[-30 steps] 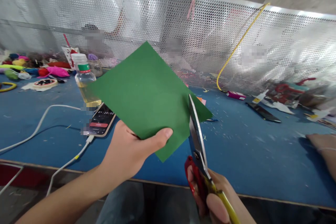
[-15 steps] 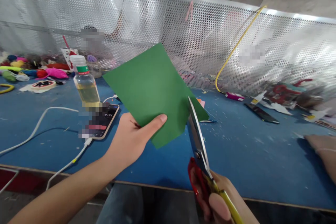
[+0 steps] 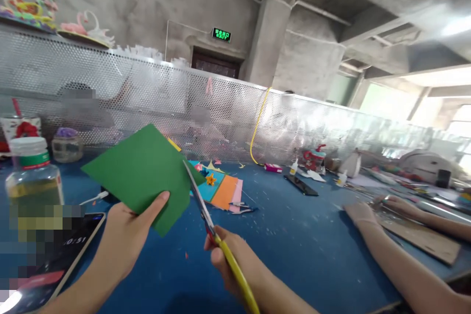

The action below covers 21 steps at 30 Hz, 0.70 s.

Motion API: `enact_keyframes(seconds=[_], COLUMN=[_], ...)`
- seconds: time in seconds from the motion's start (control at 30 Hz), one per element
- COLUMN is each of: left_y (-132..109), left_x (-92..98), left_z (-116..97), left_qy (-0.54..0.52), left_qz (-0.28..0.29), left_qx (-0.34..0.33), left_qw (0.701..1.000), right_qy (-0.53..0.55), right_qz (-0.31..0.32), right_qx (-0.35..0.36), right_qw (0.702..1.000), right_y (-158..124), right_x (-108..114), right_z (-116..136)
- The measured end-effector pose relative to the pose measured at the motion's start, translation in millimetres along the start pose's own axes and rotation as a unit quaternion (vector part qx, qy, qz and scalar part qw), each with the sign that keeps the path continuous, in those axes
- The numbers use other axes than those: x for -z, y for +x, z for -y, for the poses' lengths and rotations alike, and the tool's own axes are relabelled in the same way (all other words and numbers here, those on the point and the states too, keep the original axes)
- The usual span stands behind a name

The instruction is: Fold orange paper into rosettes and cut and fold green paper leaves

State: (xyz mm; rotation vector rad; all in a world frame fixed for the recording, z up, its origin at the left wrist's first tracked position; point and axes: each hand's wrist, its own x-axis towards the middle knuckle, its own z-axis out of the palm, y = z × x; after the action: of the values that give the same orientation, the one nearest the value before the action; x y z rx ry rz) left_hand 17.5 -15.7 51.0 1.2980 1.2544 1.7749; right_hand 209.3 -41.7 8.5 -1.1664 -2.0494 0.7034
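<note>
My left hand pinches a green paper sheet by its lower edge, thumb on top, and holds it tilted above the blue table. My right hand is closed on the yellow and red handles of scissors. The blades point up and away and sit in the sheet's right edge. The fingers in the handles are partly hidden.
A bottle with yellow liquid and a phone lie at the left. Coloured paper pieces lie beyond the scissors. Another person's arms rest on the table at the right, near cardboard. A perforated metal screen runs along the back.
The camera has tilted up and turned right, showing the room and the person at the right. The green sheet and scissors now sit lower and further left in view, with the blades still at the sheet's edge.
</note>
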Motion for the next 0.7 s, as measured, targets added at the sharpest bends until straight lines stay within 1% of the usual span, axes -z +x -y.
enact_keyframes(seconds=[0.07,0.13,0.27,0.4,0.53,0.7], left_y=[1.7,1.6,0.0,0.7,-1.0,-10.0], left_x=[2.7,5.7,11.3,15.6,18.9,19.9], left_z=[4.2,6.8,8.5,13.2,15.5,9.2], left_qy=[0.025,0.047,0.104,0.139,0.138,0.129], left_qz=[-0.004,-0.011,-0.026,-0.021,-0.013,0.023], left_qx=[0.036,0.042,0.019,-0.003,-0.033,-0.033], left_qw=[0.999,0.998,0.994,0.990,0.990,0.991], right_qy=[-0.026,-0.022,-0.004,0.031,0.094,0.159], right_qz=[0.005,0.003,-0.003,-0.004,0.000,0.016], right_qx=[0.038,0.049,0.057,0.080,0.082,0.067], right_qw=[0.999,0.999,0.998,0.996,0.992,0.985], right_y=[9.7,15.4,21.1,24.2,21.3,14.1], right_x=[-2.3,-5.1,-10.8,-19.2,-29.1,-31.9], right_z=[-3.3,-5.7,-8.9,-18.7,-27.2,-26.4])
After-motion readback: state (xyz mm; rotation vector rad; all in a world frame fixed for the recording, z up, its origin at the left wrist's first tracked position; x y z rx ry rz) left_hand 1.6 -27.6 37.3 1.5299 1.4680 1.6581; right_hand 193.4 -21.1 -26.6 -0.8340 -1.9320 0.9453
